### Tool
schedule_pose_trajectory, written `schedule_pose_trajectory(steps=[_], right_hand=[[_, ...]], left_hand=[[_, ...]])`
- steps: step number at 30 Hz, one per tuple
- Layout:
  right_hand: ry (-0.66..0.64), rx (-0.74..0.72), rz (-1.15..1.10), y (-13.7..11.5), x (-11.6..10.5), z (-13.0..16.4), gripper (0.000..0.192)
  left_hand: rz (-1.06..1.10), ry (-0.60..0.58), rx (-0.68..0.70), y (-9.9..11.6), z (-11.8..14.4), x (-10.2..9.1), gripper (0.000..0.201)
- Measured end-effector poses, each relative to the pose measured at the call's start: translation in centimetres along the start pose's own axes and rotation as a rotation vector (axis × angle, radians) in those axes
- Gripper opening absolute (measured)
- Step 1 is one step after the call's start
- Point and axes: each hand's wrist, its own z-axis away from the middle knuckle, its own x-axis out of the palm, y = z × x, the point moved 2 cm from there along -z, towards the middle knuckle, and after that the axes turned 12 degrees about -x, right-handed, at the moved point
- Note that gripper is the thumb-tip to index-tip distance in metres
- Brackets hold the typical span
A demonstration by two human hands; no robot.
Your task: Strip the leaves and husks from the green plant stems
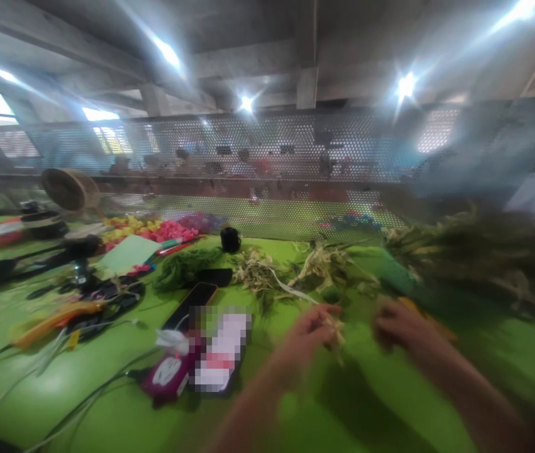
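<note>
My left hand [312, 328] is closed around a thin pale, straw-like piece [339, 340], whose end sticks out past the fingers. A long whitish strip [290, 287] runs from the pile toward this hand; whether the fingers hold it too is unclear. My right hand [395, 324] is apart from the left, over the table to its right, with its fingers smeared by motion. Just beyond both hands lies a loose heap of dry pale leaves and stems [321, 267]. A small dark green lump [330, 293] rests close to my left fingertips.
On the green table [154, 352] are a phone with a lit screen [224, 352], a dark phone [194, 305], a purple device [168, 371] and an orange-handled tool [57, 321] with cables. Behind stand pink and yellow pieces [154, 231] and a perforated screen [267, 151]. Greenery [465, 251] is at right.
</note>
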Motion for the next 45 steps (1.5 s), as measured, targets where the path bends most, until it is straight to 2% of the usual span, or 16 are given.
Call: schedule_pose_trajectory(steps=[3,6,12,16,20,23,26,28,32,34,36,39,42,45], right_hand=[[-0.066,-0.021,-0.053,-1.1,1.4,0.4,0.017],[-0.062,-0.060,-0.041,-1.6,1.9,0.5,0.020],[0.151,-0.113,0.024,-1.8,0.6,0.3,0.016],[0.312,-0.059,0.035,-1.9,-0.4,0.6,0.016],[0.392,-0.063,0.090,-2.2,-1.2,0.8,0.021],[0.352,-0.060,0.227,-2.5,-1.2,0.6,0.021],[0.326,-0.091,0.320,-2.6,-0.5,0.5,0.029],[0.273,-0.074,0.285,-2.4,0.6,0.6,0.034],[0.013,0.037,0.138,-1.3,3.5,0.9,0.037],[-0.034,0.064,0.097,-1.1,4.2,1.1,0.039],[0.033,0.051,0.113,-1.2,4.2,1.2,0.040],[0.212,-0.048,0.226,-1.8,3.4,1.2,0.034],[0.247,-0.163,0.317,-2.3,3.0,1.4,0.024],[0.296,-0.230,0.334,-2.6,2.7,2.1,0.023]], left_hand=[[0.072,-0.048,-0.062,-0.7,-0.3,0.6,0.025],[0.145,-0.065,-0.123,-1.5,-0.6,0.9,0.027],[0.194,-0.066,-0.174,-1.9,-0.7,0.4,0.028],[0.216,-0.018,-0.165,-1.6,-0.6,-0.2,0.031],[0.197,0.030,-0.163,-1.2,-0.5,-0.7,0.032],[0.185,0.048,-0.154,-1.2,-0.7,-0.8,0.032],[0.150,0.056,-0.132,-1.4,-0.9,-0.7,0.032],[0.100,0.059,-0.117,-1.5,-1.0,-0.5,0.031],[-0.040,0.063,-0.077,-1.7,-1.1,-0.3,0.026],[-0.074,0.047,-0.064,-1.9,-1.3,-0.4,0.024],[-0.098,0.037,-0.057,-2.1,-1.5,-0.5,0.023],[-0.113,0.058,-0.047,-2.3,-1.8,-0.8,0.024],[-0.068,0.086,-0.022,-2.1,-1.8,-0.8,0.029],[-0.047,0.113,-0.007,-1.5,-1.4,-0.6,0.033]])
